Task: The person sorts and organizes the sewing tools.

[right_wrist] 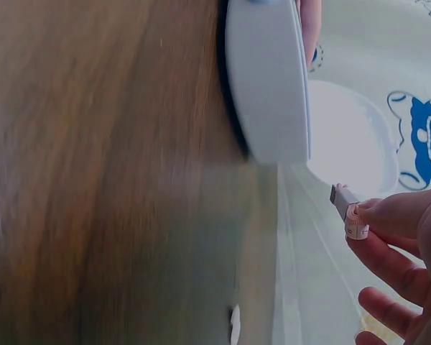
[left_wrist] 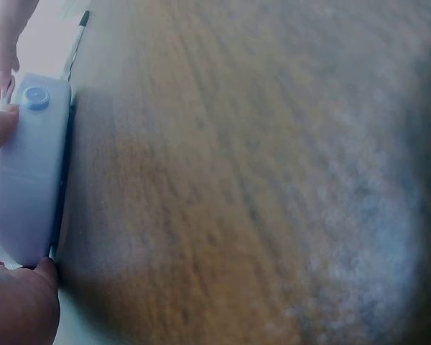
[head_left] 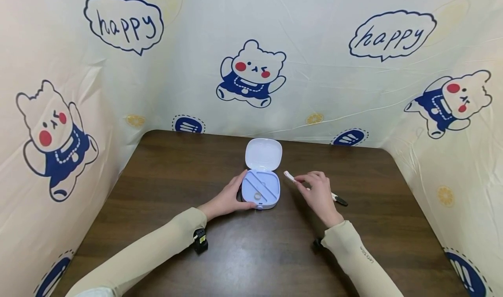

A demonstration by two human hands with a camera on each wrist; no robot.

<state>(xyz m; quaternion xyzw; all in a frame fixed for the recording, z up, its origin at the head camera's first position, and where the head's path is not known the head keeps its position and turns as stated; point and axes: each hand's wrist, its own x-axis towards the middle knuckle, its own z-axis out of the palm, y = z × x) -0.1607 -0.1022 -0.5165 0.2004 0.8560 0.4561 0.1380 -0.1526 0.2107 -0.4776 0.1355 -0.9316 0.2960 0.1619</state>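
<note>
Head view: where's the tape (head_left: 289, 176)?

– Just right of the box (head_left: 269, 205), apart; right hand (head_left: 316, 195) pinches it, so that's nearer.

– Long axis?

– Slants forward-left from the pinch, free end toward the open lid (head_left: 263, 154).

– Left hand (head_left: 228, 200)?

– Gripping the box's left side, clear of the tape.

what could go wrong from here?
The coiled tape measure might slip: the right hand pinches one end and the metal tip juts out. The open lid might drop, since the left hand grips the blue case. The pen-like tool beside the right hand could get knocked.
</note>
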